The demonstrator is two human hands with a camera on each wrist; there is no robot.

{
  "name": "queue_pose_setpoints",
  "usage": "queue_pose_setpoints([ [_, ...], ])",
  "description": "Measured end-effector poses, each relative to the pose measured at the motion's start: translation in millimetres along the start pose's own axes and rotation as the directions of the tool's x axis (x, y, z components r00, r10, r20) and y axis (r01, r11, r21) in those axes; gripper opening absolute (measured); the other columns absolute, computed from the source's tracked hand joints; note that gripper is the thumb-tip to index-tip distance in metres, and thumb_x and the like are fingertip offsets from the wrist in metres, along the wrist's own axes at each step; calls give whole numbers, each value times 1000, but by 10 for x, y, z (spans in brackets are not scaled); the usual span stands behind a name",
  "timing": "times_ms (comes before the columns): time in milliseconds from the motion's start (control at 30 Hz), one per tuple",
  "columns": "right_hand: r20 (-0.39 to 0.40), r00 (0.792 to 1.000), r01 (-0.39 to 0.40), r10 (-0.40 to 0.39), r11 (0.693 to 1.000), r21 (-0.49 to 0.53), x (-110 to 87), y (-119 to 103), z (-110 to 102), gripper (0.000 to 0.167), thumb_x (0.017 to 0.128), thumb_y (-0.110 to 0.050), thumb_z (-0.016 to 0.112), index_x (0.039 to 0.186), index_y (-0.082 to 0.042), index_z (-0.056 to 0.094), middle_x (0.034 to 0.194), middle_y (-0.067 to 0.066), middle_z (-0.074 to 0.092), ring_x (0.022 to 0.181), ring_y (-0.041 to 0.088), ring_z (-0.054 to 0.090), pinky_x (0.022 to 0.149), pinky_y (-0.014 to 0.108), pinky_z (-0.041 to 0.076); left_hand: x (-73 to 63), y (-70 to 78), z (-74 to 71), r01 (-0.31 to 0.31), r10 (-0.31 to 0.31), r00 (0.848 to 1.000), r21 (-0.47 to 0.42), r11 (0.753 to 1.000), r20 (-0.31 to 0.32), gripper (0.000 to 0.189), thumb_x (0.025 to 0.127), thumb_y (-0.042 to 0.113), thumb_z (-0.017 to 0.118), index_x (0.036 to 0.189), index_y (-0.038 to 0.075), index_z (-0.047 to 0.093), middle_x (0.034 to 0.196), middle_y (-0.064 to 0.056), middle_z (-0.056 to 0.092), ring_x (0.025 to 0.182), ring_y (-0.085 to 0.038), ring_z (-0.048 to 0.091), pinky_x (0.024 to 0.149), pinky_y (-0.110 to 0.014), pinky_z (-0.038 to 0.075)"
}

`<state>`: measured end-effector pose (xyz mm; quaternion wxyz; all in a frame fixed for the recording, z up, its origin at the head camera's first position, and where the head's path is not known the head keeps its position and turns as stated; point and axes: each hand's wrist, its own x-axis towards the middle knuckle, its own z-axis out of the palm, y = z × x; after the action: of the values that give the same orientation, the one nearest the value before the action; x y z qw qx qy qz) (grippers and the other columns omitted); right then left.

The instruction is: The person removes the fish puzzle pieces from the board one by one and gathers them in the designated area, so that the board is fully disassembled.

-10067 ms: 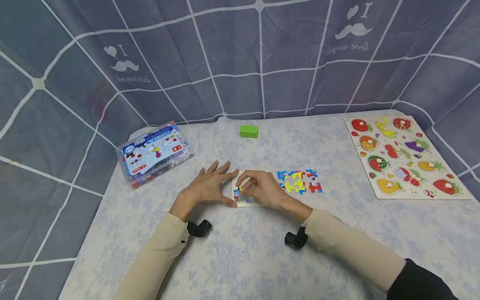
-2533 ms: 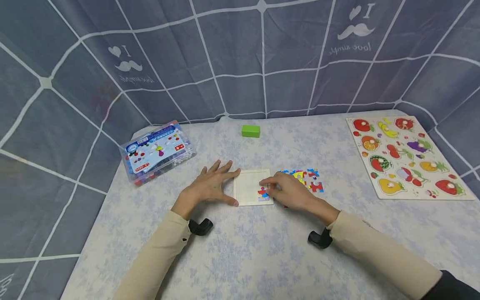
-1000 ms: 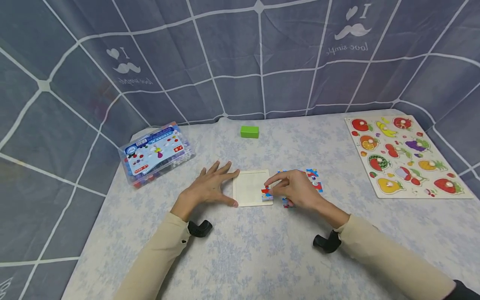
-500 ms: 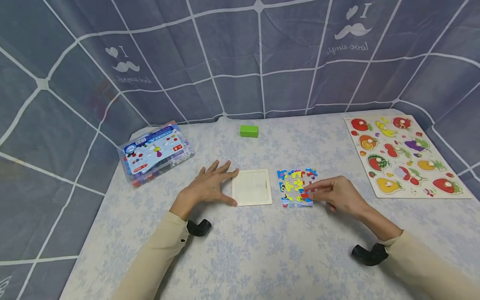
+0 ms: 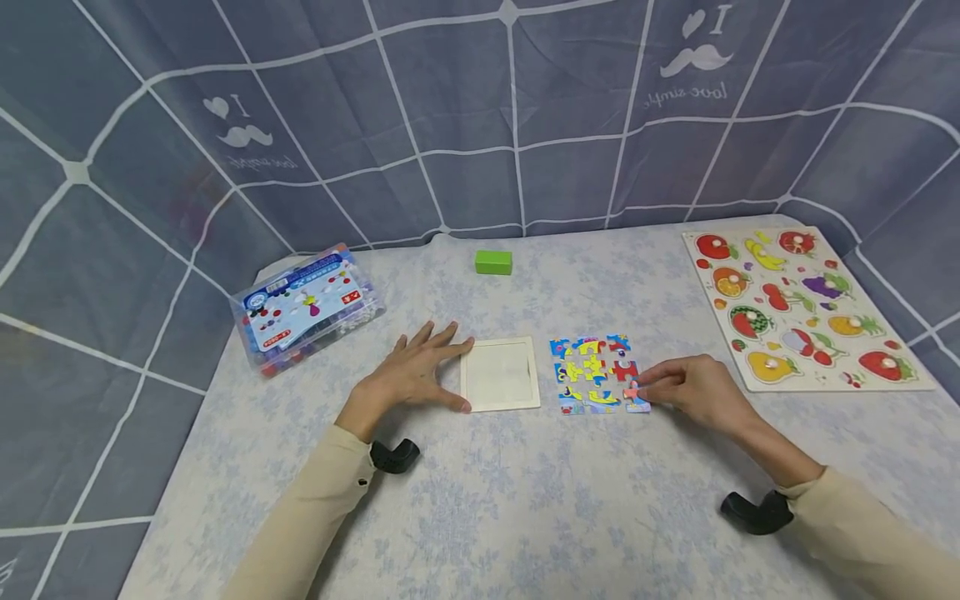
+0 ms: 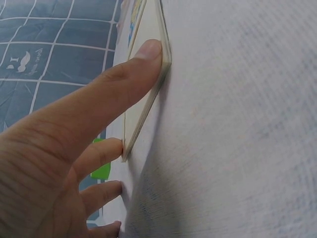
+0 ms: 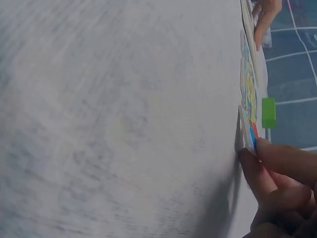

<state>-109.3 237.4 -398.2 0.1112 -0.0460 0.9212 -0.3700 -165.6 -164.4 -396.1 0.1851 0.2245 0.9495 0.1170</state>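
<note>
My left hand point(image 5: 408, 379) lies with fingers spread at the left edge of a pale wooden puzzle tray point(image 5: 498, 373). In the left wrist view, the thumb point(image 6: 143, 59) touches one corner of the tray and the index finger another. Inside the tray only the bare base shows. Right of it, several jigsaw pieces point(image 5: 592, 367) lie in loose rows. My right hand point(image 5: 701, 396) pinches a red and blue jigsaw piece point(image 5: 637, 407) between thumb and fingertips, at the lower right of that group. The right wrist view shows the pinched piece point(image 7: 246, 131) low at the tabletop.
A green block point(image 5: 493, 262) stands at the back. A clear plastic box point(image 5: 307, 308) with a printed card is at the back left, and a fruit peg board point(image 5: 806, 312) at the right. Patterned cloth covers the table point(image 5: 480, 517); a curtain point(image 5: 465, 117) hangs behind.
Jigsaw pieces once in the tray now lie to its right. My right hand has carried the piece from the tray's lower right corner over to the group. My left hand stays put.
</note>
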Motion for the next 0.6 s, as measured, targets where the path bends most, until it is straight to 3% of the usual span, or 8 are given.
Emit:
queue_pose_setpoints([
  [133, -29, 1000, -13, 11, 998, -56, 19, -23, 27, 12, 84, -18, 77, 91, -8, 78, 75, -2, 72, 71, 15, 59, 58, 26, 43, -1, 12, -12, 2, -2, 1000, -10, 1000, -2, 108, 67, 67, 79, 155, 27, 31, 164, -6, 10, 149, -38, 0, 112, -68, 6],
  [600, -57, 998, 29, -35, 995, -101, 42, 23, 71, 7, 82, -15, 78, 83, -8, 76, 68, -4, 65, 67, 15, 53, 60, 30, 41, 5, 45, -29, -14, 15, 1000, -48, 999, 8, 107, 69, 63, 80, 156, 26, 30, 164, -7, 9, 149, -38, -2, 112, -68, 3],
])
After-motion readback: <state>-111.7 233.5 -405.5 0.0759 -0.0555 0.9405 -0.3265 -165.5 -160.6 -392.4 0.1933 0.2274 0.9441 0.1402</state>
